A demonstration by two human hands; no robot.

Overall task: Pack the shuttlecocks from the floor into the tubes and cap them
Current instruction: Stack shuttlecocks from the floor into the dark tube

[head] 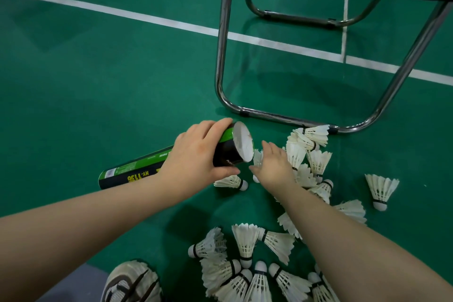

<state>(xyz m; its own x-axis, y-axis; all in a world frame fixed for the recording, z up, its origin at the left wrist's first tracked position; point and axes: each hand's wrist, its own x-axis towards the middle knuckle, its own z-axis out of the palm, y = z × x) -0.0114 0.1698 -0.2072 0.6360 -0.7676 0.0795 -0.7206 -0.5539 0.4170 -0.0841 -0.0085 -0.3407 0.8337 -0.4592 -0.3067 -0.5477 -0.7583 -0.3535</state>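
- The left hand (196, 154), at the centre of the frame, is wrapped round the dark green tube (137, 167) near its right-hand end, which is raised off the floor (98, 81).
- That end shows a white face; I cannot tell whether it is a cap or the open mouth.
- The right hand (274, 167) has its fingers curled on one shuttlecock (257, 157), just beside the tube's end.
- Loose shuttlecocks (245, 243) lie in heaps at lower centre and at right, by the chair (220, 56) legs and a shoe (132, 282).
- By my reckoning the packing is early or midway: many are left on the floor, and only this one tube is in view.
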